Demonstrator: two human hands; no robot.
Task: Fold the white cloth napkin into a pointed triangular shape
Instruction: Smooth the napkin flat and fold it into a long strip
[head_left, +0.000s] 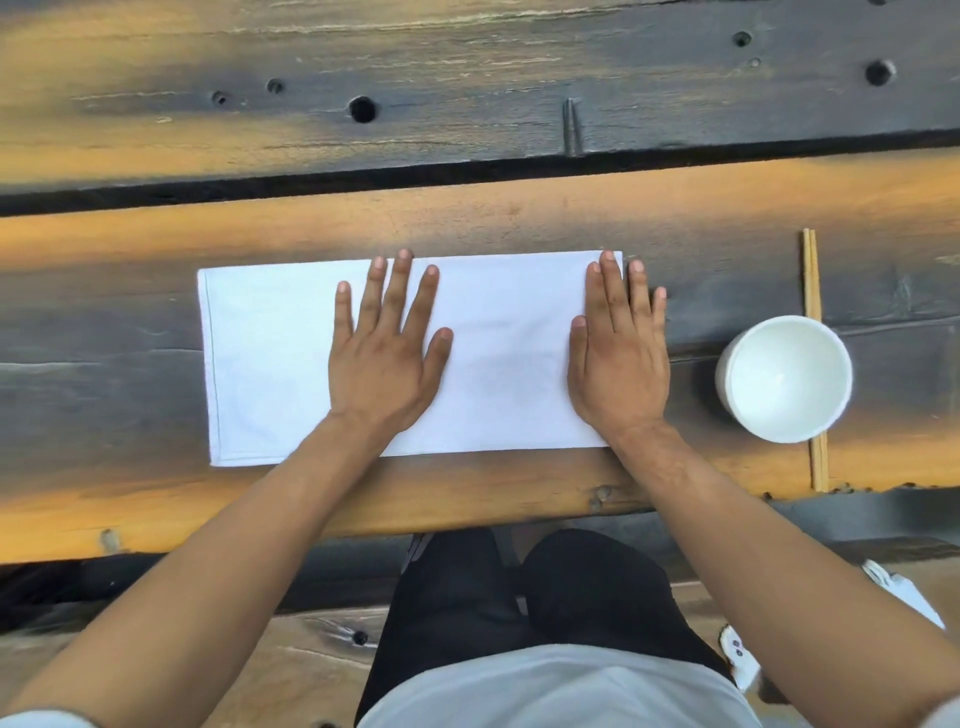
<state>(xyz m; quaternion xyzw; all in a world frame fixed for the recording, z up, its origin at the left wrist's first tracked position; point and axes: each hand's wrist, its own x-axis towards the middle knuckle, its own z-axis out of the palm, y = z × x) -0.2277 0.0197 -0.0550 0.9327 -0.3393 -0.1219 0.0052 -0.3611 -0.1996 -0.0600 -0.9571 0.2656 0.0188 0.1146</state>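
The white cloth napkin (270, 364) lies flat on the wooden table as a wide rectangle, its long sides running left to right. My left hand (387, 353) rests palm down on the middle of the napkin with straight, spread fingers. Flat on the napkin's right end lies my right hand (621, 358), its fingers straight and close together, the outer fingers reaching past the cloth's right edge onto the wood. Both hands press the cloth down. Nothing is pinched or lifted.
A white bowl (784, 379) stands to the right of the napkin, on top of a pair of wooden chopsticks (811, 275). The table's near edge (467, 519) runs just below the napkin. A dark gap (363, 184) between planks crosses behind it.
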